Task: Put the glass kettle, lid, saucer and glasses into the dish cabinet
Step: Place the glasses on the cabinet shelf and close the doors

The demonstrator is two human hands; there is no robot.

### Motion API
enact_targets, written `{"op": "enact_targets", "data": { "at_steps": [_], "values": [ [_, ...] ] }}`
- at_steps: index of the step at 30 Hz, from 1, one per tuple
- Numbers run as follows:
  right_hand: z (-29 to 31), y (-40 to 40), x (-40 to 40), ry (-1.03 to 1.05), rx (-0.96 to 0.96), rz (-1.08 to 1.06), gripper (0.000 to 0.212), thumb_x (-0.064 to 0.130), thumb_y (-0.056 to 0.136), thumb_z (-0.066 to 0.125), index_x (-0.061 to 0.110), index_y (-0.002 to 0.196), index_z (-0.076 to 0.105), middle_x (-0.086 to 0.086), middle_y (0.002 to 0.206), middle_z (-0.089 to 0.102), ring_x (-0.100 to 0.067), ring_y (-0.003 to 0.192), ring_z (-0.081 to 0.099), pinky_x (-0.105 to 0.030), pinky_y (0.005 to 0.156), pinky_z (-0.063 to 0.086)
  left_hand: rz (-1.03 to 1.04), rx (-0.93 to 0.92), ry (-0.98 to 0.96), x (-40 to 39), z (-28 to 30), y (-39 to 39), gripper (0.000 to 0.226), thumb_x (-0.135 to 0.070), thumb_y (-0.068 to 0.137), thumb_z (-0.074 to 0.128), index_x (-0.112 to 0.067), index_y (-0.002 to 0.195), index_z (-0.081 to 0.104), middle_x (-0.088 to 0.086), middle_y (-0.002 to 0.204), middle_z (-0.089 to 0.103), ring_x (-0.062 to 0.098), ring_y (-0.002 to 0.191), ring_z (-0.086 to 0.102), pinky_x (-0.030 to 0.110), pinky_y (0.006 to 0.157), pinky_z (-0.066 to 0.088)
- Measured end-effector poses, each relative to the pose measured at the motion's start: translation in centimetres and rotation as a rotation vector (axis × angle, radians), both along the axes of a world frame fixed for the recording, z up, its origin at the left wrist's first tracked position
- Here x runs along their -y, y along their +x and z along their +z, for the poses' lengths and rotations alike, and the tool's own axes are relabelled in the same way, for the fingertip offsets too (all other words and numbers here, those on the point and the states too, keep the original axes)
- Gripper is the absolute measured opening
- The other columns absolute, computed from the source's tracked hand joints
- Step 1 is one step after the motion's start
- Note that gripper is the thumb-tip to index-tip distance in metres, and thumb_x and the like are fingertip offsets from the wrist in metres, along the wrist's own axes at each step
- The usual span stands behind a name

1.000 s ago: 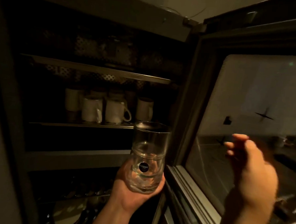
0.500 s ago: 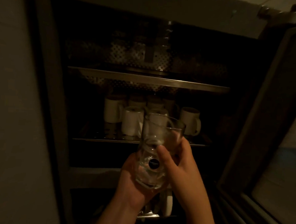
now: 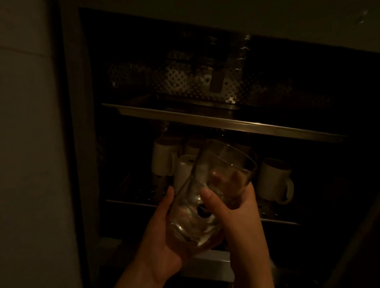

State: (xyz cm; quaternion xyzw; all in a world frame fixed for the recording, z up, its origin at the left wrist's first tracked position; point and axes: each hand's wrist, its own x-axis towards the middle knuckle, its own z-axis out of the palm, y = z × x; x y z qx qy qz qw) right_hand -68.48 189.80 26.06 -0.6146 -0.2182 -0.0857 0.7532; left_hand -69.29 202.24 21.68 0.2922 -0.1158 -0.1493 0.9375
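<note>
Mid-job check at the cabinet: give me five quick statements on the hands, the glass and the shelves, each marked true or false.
1. Both hands hold the glass. True: the left hand cups its base and the right hand grips its side.
2. The glass stands upright on the mug shelf. False: it is held in the air, tilted, rim leaning up and to the right.
3. White mugs stand on the shelf behind the glass. True.
4. The upper shelf is stacked with plates. False: no plates show on it.
5. The glass bears a dark round sticker. True.
</note>
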Motion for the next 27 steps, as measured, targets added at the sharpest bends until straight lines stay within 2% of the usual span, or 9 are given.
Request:
{"op": "enact_targets", "data": {
  "at_steps": [5, 7, 11, 13, 16, 21, 23, 25, 27],
  "values": [
    [1.0, 1.4, -0.2, -0.023, 0.043, 0.002, 0.058, 0.050, 0.049, 0.081, 0.051, 0.101, 0.055, 0.027, 0.102, 0.065, 0.008, 0.090, 0.063, -0.005, 0.060, 0.047, 0.069, -0.005, 0.035, -1.0, 0.9, 1.2, 0.070, -0.033, 0.050, 0.090, -0.006, 0.111, 0.069, 0.024, 0.122, 0.060, 0.039, 0.102, 0.063, 0.051, 0.088, 0.048],
    [1.3, 1.7, -0.3, -0.028, 0.080, 0.006, 0.055, 0.052, 0.050, 0.079, 0.053, 0.099, 0.055, 0.024, 0.106, 0.065, 0.005, 0.093, 0.064, -0.006, 0.061, 0.048, 0.103, 0.011, 0.040, -1.3, 1.2, 1.5, 0.064, -0.033, 0.054, 0.087, -0.007, 0.111, 0.069, 0.022, 0.120, 0.062, 0.038, 0.101, 0.064, 0.050, 0.087, 0.049],
    [1.4, 2.1, -0.8, -0.036, 0.130, -0.010, 0.054, 0.054, 0.050, 0.078, 0.057, 0.098, 0.054, 0.024, 0.106, 0.065, 0.004, 0.094, 0.064, -0.006, 0.062, 0.048, 0.151, 0.067, 0.075, -1.8, 2.3, 1.6, 0.071, -0.039, 0.043, 0.092, -0.011, 0.105, 0.073, 0.019, 0.117, 0.065, 0.034, 0.099, 0.066, 0.046, 0.080, 0.054],
    [1.4, 2.2, -1.1, -0.026, 0.144, -0.035, 0.056, 0.056, 0.049, 0.077, 0.058, 0.099, 0.052, 0.025, 0.107, 0.064, 0.004, 0.095, 0.063, -0.007, 0.062, 0.049, 0.186, 0.094, 0.105, -2.0, 2.6, 1.5, 0.066, -0.044, 0.049, 0.089, -0.013, 0.105, 0.073, 0.017, 0.117, 0.066, 0.033, 0.099, 0.067, 0.044, 0.076, 0.057],
    [1.4, 2.1, -1.2, 0.014, 0.183, -0.057, 0.056, 0.052, 0.052, 0.077, 0.057, 0.102, 0.052, 0.024, 0.108, 0.064, 0.003, 0.097, 0.063, -0.006, 0.064, 0.048, 0.274, 0.087, 0.172, -2.4, 2.6, 1.3, 0.044, -0.046, 0.075, 0.067, -0.015, 0.105, 0.073, 0.015, 0.118, 0.066, 0.030, 0.104, 0.066, 0.039, 0.075, 0.057],
    [1.6, 1.8, -0.6, 0.077, 0.247, -0.175, 0.077, 0.046, 0.057, 0.076, 0.034, 0.126, 0.046, 0.023, 0.108, 0.064, 0.001, 0.095, 0.064, -0.005, 0.066, 0.047, 0.363, 0.119, 0.272, -3.2, 2.9, 0.7, 0.041, -0.042, 0.076, 0.065, -0.015, 0.105, 0.073, 0.013, 0.117, 0.067, 0.024, 0.106, 0.065, 0.035, 0.076, 0.057],
    [1.9, 1.5, -0.2, 0.078, 0.262, -0.237, 0.075, 0.049, 0.059, 0.074, 0.038, 0.127, 0.044, 0.026, 0.108, 0.062, 0.004, 0.096, 0.063, -0.005, 0.065, 0.047, 0.370, 0.115, 0.248, -3.7, 3.1, 0.4, 0.039, -0.043, 0.072, 0.071, -0.016, 0.100, 0.075, 0.013, 0.114, 0.068, 0.024, 0.104, 0.066, 0.040, 0.081, 0.056],
    [2.1, 1.1, 0.3, 0.082, 0.236, -0.304, 0.076, 0.067, 0.056, 0.071, 0.048, 0.125, 0.042, 0.030, 0.108, 0.060, 0.005, 0.098, 0.062, -0.011, 0.066, 0.052, 0.371, 0.124, 0.226, -4.6, 3.3, 0.3, 0.056, -0.046, 0.057, 0.084, -0.016, 0.102, 0.074, 0.014, 0.119, 0.065, 0.029, 0.111, 0.062, 0.048, 0.094, 0.047],
    [2.2, 1.0, 0.8, 0.136, 0.173, -0.337, 0.089, 0.084, 0.048, 0.064, 0.051, 0.126, 0.040, 0.023, 0.114, 0.060, -0.003, 0.103, 0.063, -0.030, 0.078, 0.056, 0.388, 0.128, 0.219, -5.4, 3.6, 0.1, 0.069, -0.048, 0.047, 0.088, -0.015, 0.106, 0.073, 0.016, 0.123, 0.062, 0.033, 0.116, 0.058, 0.051, 0.099, 0.042]
  ]
}}
